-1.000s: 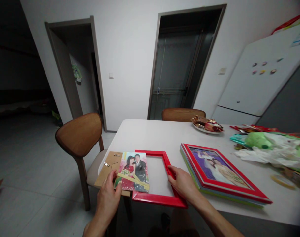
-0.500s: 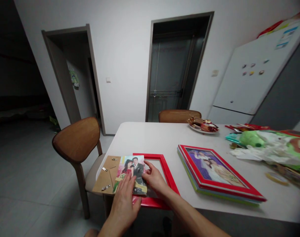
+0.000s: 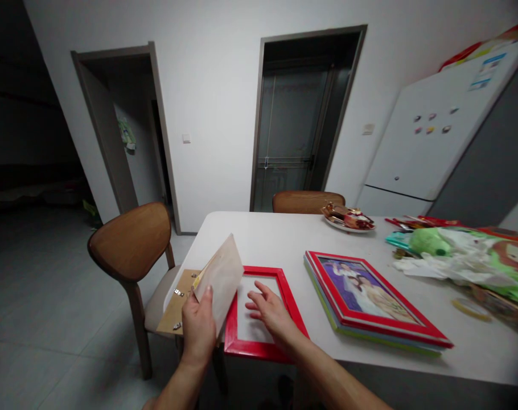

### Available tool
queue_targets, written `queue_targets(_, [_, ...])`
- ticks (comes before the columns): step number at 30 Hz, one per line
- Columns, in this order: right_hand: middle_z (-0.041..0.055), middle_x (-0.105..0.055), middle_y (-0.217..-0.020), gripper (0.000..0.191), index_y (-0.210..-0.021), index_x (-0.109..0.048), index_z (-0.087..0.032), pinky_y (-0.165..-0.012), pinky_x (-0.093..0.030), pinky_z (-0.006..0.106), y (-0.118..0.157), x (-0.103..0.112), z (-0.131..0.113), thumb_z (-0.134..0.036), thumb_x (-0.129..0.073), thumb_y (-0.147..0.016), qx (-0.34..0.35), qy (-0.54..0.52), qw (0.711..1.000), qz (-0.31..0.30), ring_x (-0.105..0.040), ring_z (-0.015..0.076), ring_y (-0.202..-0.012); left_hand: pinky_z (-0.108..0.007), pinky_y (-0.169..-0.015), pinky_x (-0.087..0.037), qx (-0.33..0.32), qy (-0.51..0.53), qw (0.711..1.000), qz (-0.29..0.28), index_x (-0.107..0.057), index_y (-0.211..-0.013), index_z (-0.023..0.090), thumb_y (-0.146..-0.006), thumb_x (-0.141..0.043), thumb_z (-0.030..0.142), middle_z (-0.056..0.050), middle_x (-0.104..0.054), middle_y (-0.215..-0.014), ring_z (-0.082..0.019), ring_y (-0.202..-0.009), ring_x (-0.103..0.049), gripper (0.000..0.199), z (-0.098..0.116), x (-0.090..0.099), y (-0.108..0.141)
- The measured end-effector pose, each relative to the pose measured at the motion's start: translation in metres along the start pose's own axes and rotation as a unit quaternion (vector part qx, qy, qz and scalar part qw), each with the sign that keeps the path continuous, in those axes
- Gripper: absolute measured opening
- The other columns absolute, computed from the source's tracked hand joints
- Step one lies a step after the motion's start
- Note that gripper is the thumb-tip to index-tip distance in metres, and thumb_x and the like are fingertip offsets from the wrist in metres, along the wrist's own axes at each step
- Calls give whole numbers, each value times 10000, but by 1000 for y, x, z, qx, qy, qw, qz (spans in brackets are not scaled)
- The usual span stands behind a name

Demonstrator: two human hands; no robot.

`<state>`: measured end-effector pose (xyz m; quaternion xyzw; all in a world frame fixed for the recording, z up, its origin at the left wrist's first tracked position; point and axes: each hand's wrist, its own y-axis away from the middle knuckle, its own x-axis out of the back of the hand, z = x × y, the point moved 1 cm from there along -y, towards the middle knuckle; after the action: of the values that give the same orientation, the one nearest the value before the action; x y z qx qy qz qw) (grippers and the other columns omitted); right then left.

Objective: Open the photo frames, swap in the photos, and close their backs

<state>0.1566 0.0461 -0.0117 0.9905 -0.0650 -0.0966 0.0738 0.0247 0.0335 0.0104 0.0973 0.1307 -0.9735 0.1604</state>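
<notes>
My left hand (image 3: pixel 200 327) grips a photo (image 3: pixel 223 277) by its lower edge and tilts it up, its pale back facing me. Below and to the left, the brown backing board (image 3: pixel 179 303) with metal clips lies at the table's left edge, partly covered. My right hand (image 3: pixel 270 312) hovers over the opening of an empty-looking red picture frame (image 3: pixel 294 304), fingers spread and holding nothing. The frame lies flat near the front edge of the table, just right of the photo.
To the right stands a stack of picture frames (image 3: pixel 378 299), the top one red with a wedding photo. Farther back are a plate of wrapped items (image 3: pixel 348 217), a green plastic package (image 3: pixel 430 242) and a tape roll (image 3: pixel 471 309). Wooden chairs (image 3: pixel 133 242) stand at the table (image 3: pixel 259 228).
The photo lay picture-up under both hands; now my left hand has lifted and turned it so its back shows. My right hand has let go of it and opened over the frame.
</notes>
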Motion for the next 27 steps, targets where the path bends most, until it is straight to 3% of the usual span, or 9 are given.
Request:
queue_targets(3, [51, -623, -875, 394, -1051, -489, -185, -557, -453, 242, -4, 10, 10, -287, -507, -671, -7, -96, 995, -29, -587, 141, -687, -329, -763, -471, 86, 146, 985, -22, -500, -1079, 117, -736, -511, 319, -95, -638, -959, -213, -832, -611, 398, -10, -14, 12])
queue_targets(5, [47, -636, -895, 359, -1018, -503, -191, -554, -457, 233, -6, 19, 6, -245, -480, -665, 24, -134, 990, -22, -593, 151, -715, -334, -795, -455, 112, 177, 976, -55, -487, -1096, 106, -722, -531, 314, -107, -631, -981, -221, -873, -598, 430, -17, -22, 19])
queue_targets(8, [47, -658, -852, 409, -1035, -497, -174, -526, -453, 227, -11, 37, -6, -174, -465, -628, 38, -104, 994, 3, -604, 158, -674, -346, -859, -411, 133, 149, 976, -91, -429, -1156, 106, -684, -575, 279, -137, -578, -1086, -236, -978, -548, 523, -25, -21, 20])
queue_targets(11, [46, -671, -755, 456, -1065, -489, -149, -470, -435, 228, -17, 57, -14, -143, -452, -611, 12, -30, 999, 13, -600, 156, -564, -328, -922, -353, 140, 69, 983, -92, -370, -1196, 76, -656, -582, 229, -190, -446, -1227, -235, -1104, -450, 600, -33, -10, 15])
queue_targets(15, [46, -669, -663, 471, -1067, -500, -119, -452, -431, 231, -25, 68, -12, -126, -430, -602, -7, 45, 999, 7, -591, 157, -498, -325, -961, -308, 71, -101, 980, -155, -435, -1154, 76, -654, -540, 194, -164, -457, -1226, -226, -1137, -414, 525, -38, 0, 17])
queue_targets(19, [56, -666, -649, 451, -1021, -543, -89, -476, -440, 229, -34, 65, -6, -126, -402, -594, 27, 139, 990, 12, -600, 163, -522, -355, -965, -307, 0, -270, 937, -224, -493, -1120, 113, -634, -521, 149, -129, -513, -1178, -233, -1104, -449, 489, -35, -1, 28])
queue_targets(23, [63, -666, -697, 470, -1043, -536, -77, -542, -455, 237, -40, 60, -6, -126, -365, -608, 62, 188, 980, 30, -607, 163, -584, -368, -976, -303, -72, -330, 907, -253, -487, -1128, 118, -653, -479, 139, -126, -469, -1225, -217, -1143, -411, 475, -39, -1, 33])
queue_targets(27, [70, -666, -725, 457, -1015, -560, -79, -591, -449, 243, -42, 59, -7, -121, -344, -614, 92, 260, 960, 41, -610, 177, -672, -383, -964, -327, -102, -357, 891, -261, -484, -1131, 117, -674, -461, 154, -131, -478, -1215, -216, -1128, -430, 459, -44, 0, 31])
